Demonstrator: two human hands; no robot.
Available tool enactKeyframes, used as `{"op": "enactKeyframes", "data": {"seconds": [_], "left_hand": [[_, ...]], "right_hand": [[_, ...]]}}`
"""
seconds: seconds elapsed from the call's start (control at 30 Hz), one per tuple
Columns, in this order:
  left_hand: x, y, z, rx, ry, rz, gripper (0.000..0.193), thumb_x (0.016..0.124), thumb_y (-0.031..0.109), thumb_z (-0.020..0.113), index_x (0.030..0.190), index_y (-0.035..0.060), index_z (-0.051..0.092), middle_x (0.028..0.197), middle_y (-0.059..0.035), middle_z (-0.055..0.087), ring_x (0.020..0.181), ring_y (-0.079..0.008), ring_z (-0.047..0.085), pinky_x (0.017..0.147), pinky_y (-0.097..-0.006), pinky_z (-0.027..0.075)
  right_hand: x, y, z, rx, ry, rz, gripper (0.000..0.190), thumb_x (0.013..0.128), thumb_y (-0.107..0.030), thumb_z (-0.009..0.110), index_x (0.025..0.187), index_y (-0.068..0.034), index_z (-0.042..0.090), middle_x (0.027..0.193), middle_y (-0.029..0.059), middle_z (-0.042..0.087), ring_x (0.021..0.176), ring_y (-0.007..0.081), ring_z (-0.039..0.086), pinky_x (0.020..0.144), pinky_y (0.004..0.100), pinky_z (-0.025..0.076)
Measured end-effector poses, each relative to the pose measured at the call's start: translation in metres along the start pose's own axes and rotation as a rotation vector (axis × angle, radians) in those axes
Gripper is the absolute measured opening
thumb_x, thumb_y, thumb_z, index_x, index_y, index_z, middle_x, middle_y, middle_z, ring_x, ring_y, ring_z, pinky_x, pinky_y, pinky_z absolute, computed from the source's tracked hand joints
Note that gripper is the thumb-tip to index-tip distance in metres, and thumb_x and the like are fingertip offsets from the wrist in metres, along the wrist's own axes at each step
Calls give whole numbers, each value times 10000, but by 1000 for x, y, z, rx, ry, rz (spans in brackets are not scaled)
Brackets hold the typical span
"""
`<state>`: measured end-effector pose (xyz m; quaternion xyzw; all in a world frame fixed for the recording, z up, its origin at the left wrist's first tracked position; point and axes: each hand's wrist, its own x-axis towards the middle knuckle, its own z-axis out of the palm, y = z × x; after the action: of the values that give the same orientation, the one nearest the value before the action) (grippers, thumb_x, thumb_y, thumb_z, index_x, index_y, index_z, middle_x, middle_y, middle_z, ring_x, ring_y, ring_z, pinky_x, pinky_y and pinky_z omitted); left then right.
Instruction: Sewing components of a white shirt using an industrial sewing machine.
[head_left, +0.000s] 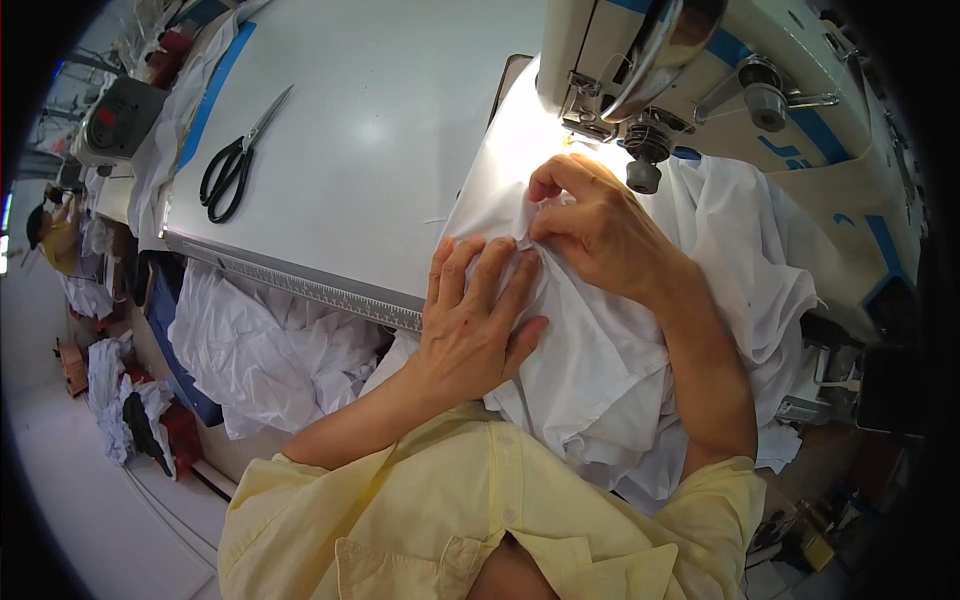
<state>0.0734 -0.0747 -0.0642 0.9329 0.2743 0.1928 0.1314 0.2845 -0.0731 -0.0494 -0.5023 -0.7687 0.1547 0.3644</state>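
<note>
White fabric (600, 352) lies under the lit needle area of an industrial sewing machine (720, 97) and drapes over the table's front edge into my lap. My left hand (480, 315) rests palm down on it, fingers spread and pointing toward the machine. Just right of those fingertips, my right hand (600, 225) pinches a fold of the fabric between thumb and index finger. This hand is close in front of the presser foot (589, 131). Part of the cloth beneath both hands is hidden.
Black-handled scissors (229, 172) lie on the white sewing table (360, 150). A ruler strip (300, 281) runs along its front edge. White cloth (262, 345) hangs below. At far left, a person (60, 240) sits beyond another machine (120, 120). Thread tension knobs (643, 161) jut out near my right hand.
</note>
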Motion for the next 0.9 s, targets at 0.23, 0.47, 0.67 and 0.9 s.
{"op": "enactKeyframes", "data": {"seconds": [0.23, 0.47, 0.67, 0.9], "left_hand": [[0, 0, 1, -12, -2, -11, 554, 813, 328, 680, 1280, 47, 578, 1343, -189, 445, 1249, -402, 397, 1103, -578, 257], [0, 0, 2, -4, 9, -4, 555, 817, 332, 677, 1286, 53, 575, 1343, -191, 445, 1244, -403, 398, 1094, -586, 264], [0, 0, 2, 6, 9, 1, 543, 823, 335, 670, 1280, 57, 580, 1335, -187, 449, 1245, -393, 392, 1094, -581, 263], [-2, -1, 4, -1, 17, -1, 517, 829, 346, 659, 1248, 48, 606, 1310, -148, 475, 1231, -376, 406, 1103, -573, 246]], "right_hand": [[-1, -1, 8, 46, 7, 59, 120, 690, 22, 739, 785, -24, 681, 925, 71, 572, 825, 235, 571, 740, 355, 479], [2, -4, 7, 156, -19, 134, 80, 695, 27, 719, 747, -1, 665, 869, 65, 569, 773, 218, 568, 703, 340, 473], [4, -8, 10, 44, -42, 114, 64, 749, -8, 667, 754, -16, 604, 912, 54, 549, 826, 228, 544, 764, 352, 422], [6, -8, 16, -175, -83, -11, 69, 779, -23, 621, 810, -28, 560, 961, 57, 519, 879, 229, 526, 773, 356, 394]]}}
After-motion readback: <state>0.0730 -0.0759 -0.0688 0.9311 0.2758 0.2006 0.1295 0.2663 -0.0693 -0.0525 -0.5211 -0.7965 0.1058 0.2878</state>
